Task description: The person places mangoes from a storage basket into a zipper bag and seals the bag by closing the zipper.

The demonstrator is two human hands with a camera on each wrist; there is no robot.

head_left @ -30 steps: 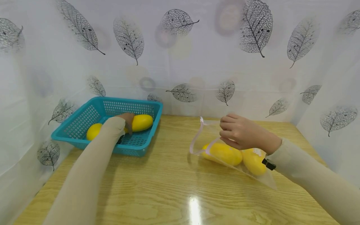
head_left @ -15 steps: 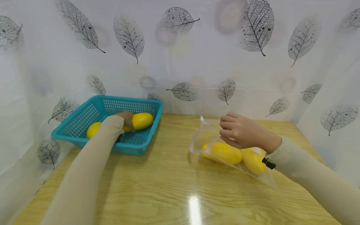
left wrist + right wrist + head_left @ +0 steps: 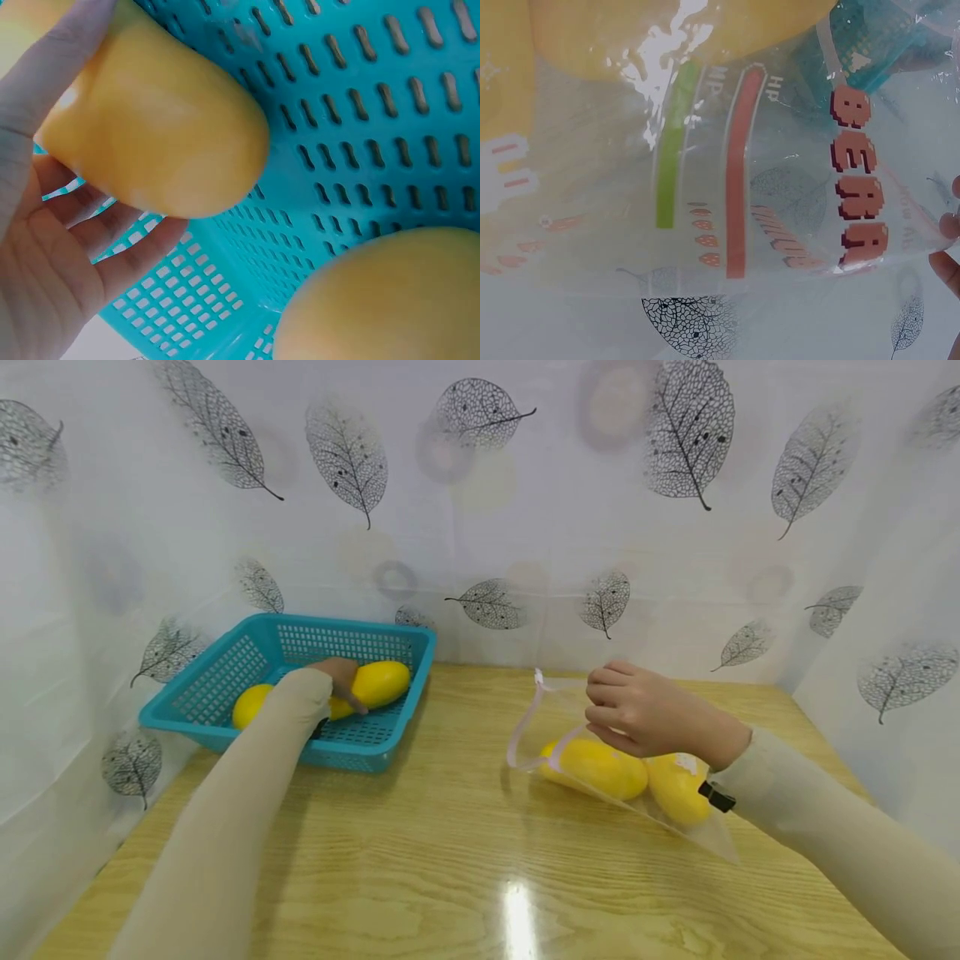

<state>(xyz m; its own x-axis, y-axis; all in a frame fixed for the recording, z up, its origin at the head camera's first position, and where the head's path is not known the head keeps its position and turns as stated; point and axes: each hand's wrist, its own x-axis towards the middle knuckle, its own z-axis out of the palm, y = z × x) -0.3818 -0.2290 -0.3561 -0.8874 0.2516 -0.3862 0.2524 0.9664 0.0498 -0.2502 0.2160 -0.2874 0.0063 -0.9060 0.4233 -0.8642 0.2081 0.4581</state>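
Observation:
Inside a blue plastic basket (image 3: 423,672), my left hand (image 3: 341,678) grips a yellow mango-like fruit (image 3: 386,682). The left wrist view shows the thumb across the top of that fruit (image 3: 165,120) and the fingers beneath it. Another yellow fruit (image 3: 251,704) lies at the basket's left, partly behind my sleeve. With curled fingers, my right hand (image 3: 636,710) holds up the rim of a clear printed zip bag (image 3: 514,743). Two yellow fruits lie in the bag, one in front (image 3: 600,768) and one to the right (image 3: 678,789). The pinching fingertips (image 3: 949,225) show at the right wrist view's edge.
Everything stands on a wood-grain table (image 3: 420,852). A white curtain (image 3: 480,543) with leaf prints hangs behind the table and along its sides. The basket's raised walls surround the left hand.
My left thumb has come round the near side of the fruit in the basket, and the fruit has turned slightly. The right hand and the bag keep their place.

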